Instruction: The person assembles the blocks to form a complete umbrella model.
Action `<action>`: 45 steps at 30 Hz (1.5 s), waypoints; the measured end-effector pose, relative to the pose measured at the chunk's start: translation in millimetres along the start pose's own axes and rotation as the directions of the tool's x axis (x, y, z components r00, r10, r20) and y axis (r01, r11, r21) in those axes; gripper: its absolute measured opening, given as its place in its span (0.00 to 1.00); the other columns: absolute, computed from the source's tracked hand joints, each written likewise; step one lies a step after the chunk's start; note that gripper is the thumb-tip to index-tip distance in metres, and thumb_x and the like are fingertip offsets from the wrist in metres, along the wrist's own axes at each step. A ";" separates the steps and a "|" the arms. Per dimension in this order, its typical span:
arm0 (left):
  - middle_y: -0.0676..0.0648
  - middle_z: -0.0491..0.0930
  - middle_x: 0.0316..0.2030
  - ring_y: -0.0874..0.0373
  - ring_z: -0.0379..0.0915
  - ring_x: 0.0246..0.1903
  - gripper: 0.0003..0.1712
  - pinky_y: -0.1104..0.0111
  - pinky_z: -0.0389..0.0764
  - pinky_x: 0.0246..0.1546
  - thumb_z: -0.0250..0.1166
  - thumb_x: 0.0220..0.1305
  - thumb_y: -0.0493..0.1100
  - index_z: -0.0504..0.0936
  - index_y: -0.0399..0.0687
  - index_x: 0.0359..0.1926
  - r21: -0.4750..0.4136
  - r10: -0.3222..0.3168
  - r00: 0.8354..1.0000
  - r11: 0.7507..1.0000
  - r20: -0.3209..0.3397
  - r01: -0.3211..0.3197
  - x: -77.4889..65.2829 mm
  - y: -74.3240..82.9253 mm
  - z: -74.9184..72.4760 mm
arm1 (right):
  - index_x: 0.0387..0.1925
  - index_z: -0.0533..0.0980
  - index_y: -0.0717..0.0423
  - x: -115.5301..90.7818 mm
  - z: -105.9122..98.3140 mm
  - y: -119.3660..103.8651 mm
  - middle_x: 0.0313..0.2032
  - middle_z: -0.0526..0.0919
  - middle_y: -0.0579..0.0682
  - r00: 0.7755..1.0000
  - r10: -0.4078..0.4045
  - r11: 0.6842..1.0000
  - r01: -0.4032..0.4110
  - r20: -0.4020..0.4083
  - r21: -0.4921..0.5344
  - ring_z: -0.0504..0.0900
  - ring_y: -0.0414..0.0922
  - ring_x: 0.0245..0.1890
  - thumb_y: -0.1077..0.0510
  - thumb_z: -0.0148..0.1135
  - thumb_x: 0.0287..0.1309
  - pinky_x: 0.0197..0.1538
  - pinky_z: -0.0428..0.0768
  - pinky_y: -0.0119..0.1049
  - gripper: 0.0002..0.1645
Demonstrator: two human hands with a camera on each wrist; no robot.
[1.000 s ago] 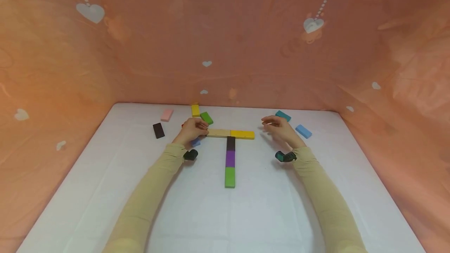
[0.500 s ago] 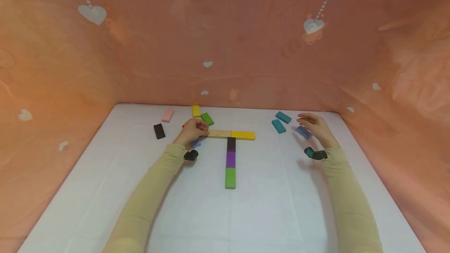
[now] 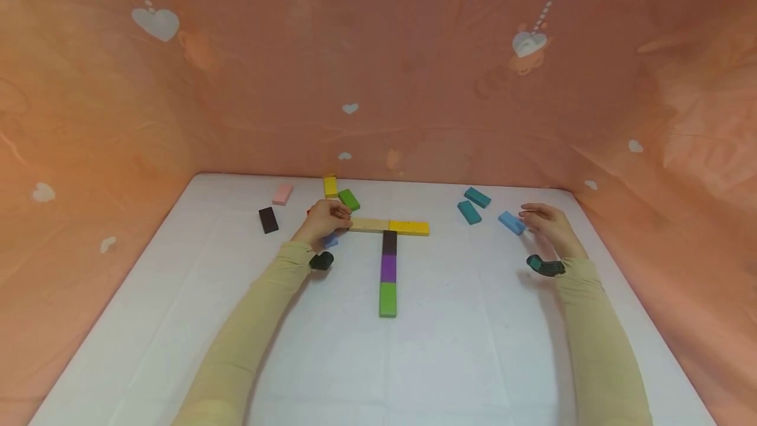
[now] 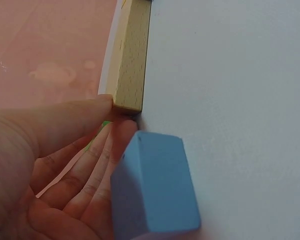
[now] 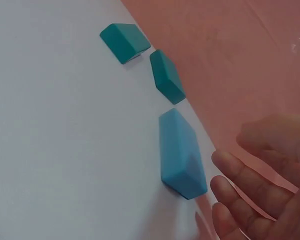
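My left hand (image 3: 324, 219) is at the left end of a plain wooden block (image 3: 369, 224), thumb and a fingertip pinching that end. In the left wrist view, a blue block (image 4: 162, 185) stands close below those fingers; the hand partly hides it in the head view. The wooden block meets a yellow block (image 3: 409, 228), and below their join runs a column of a black block (image 3: 389, 242), a purple block (image 3: 388, 269) and a green block (image 3: 387, 300). Loosely curved and holding nothing, my right hand (image 3: 550, 225) hovers just right of a light blue block (image 3: 511, 223).
Two teal blocks (image 3: 470, 212) lie left of the light blue one. Toward the back left are a pink block (image 3: 282, 194), a dark block (image 3: 269, 220), a yellow block (image 3: 330, 187) and a green block (image 3: 349, 200). An orange curtain surrounds the white table (image 3: 449, 360).
My right hand has moved right, leaving a teal block beside the other teal one, then past the light blue block. The left hand has stayed at the wooden block's end.
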State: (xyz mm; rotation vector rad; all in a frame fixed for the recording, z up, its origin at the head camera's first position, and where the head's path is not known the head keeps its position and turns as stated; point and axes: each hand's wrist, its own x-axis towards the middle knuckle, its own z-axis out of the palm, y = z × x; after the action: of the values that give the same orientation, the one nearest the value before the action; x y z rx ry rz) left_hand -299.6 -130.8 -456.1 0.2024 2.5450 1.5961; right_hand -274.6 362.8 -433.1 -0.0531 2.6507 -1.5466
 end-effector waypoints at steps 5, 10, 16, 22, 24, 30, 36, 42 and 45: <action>0.40 0.81 0.36 0.57 0.76 0.32 0.14 0.73 0.78 0.32 0.68 0.56 0.30 0.80 0.30 0.45 -0.020 -0.001 1.000 1.000 0.005 0.001 0.5 -0.1 0.1 | 0.65 0.63 0.66 6.2 1.4 6.2 0.60 0.69 0.66 1.000 -0.007 0.999 0.008 0.012 -0.050 0.73 0.46 0.50 0.52 0.52 0.70 0.48 0.74 0.30 0.30; 0.40 0.81 0.36 0.56 0.76 0.33 0.14 0.73 0.78 0.32 0.68 0.56 0.30 0.80 0.30 0.45 -0.034 -0.009 1.000 0.999 0.003 0.010 0.6 -0.8 0.7 | 0.63 0.66 0.65 13.5 6.1 10.9 0.58 0.71 0.66 1.000 0.009 0.995 -0.007 0.018 -0.098 0.71 0.51 0.53 0.56 0.54 0.68 0.46 0.74 0.33 0.26; 0.40 0.81 0.37 0.57 0.75 0.33 0.14 0.73 0.78 0.32 0.68 0.56 0.30 0.80 0.31 0.45 -0.031 -0.018 1.000 0.999 -0.001 0.018 -0.7 0.0 1.0 | 0.63 0.66 0.65 14.5 12.4 10.8 0.60 0.68 0.66 0.999 0.032 0.992 -0.031 0.010 -0.119 0.66 0.59 0.59 0.62 0.55 0.66 0.53 0.71 0.39 0.25; 0.40 0.80 0.37 0.57 0.75 0.32 0.13 0.73 0.78 0.32 0.68 0.57 0.30 0.80 0.31 0.45 -0.029 -0.030 1.000 0.999 0.000 0.030 -1.0 1.5 1.2 | 0.63 0.66 0.65 12.7 15.4 8.9 0.61 0.67 0.66 1.000 0.004 0.992 -0.002 0.012 -0.128 0.65 0.60 0.59 0.65 0.54 0.66 0.58 0.70 0.43 0.25; 0.40 0.80 0.36 0.57 0.75 0.32 0.13 0.74 0.78 0.32 0.68 0.57 0.30 0.80 0.31 0.45 -0.033 -0.034 0.999 0.999 0.000 0.034 -1.2 1.6 1.3 | 0.62 0.66 0.65 12.9 16.9 7.4 0.61 0.67 0.66 1.000 0.010 0.992 -0.008 0.013 -0.129 0.64 0.61 0.59 0.66 0.53 0.65 0.61 0.67 0.52 0.24; 0.40 0.80 0.36 0.57 0.74 0.32 0.14 0.73 0.78 0.32 0.68 0.57 0.30 0.80 0.31 0.45 -0.036 -0.028 1.000 0.999 0.003 0.028 -1.7 2.1 1.3 | 0.61 0.68 0.66 14.4 19.0 6.0 0.59 0.68 0.67 0.999 -0.043 0.983 0.045 0.012 -0.179 0.66 0.63 0.58 0.71 0.55 0.61 0.61 0.66 0.55 0.25; 0.41 0.80 0.36 0.58 0.74 0.32 0.14 0.74 0.78 0.31 0.68 0.57 0.30 0.80 0.30 0.45 -0.049 -0.023 1.000 0.999 0.008 0.023 -0.7 -0.1 0.3 | 0.58 0.69 0.67 15.8 21.2 3.1 0.54 0.72 0.70 0.992 -0.127 0.950 0.125 0.013 -0.285 0.70 0.64 0.54 0.71 0.57 0.58 0.56 0.70 0.56 0.25; 0.41 0.80 0.36 0.57 0.74 0.33 0.15 0.74 0.78 0.32 0.67 0.57 0.30 0.79 0.29 0.46 -0.068 -0.018 1.000 0.998 0.012 0.018 -0.7 -0.6 0.3 | 0.58 0.70 0.67 15.9 22.1 1.1 0.54 0.72 0.69 0.993 -0.113 0.938 0.114 0.021 -0.327 0.71 0.65 0.52 0.68 0.53 0.62 0.56 0.71 0.57 0.21; 0.41 0.80 0.36 0.57 0.75 0.33 0.15 0.73 0.78 0.32 0.68 0.57 0.30 0.79 0.29 0.46 -0.069 -0.018 1.000 0.997 0.013 0.019 -0.9 -0.5 0.4 | 0.58 0.70 0.67 16.0 22.0 0.2 0.53 0.72 0.69 0.994 -0.108 0.936 0.110 0.025 -0.334 0.72 0.64 0.51 0.69 0.52 0.63 0.56 0.71 0.56 0.21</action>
State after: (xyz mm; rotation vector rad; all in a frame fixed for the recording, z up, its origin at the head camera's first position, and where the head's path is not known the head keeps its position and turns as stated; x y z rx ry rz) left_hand -298.7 -130.8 -456.7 0.1813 2.4706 1.6669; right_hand -288.9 342.7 -444.7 -0.2268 2.9192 -1.0958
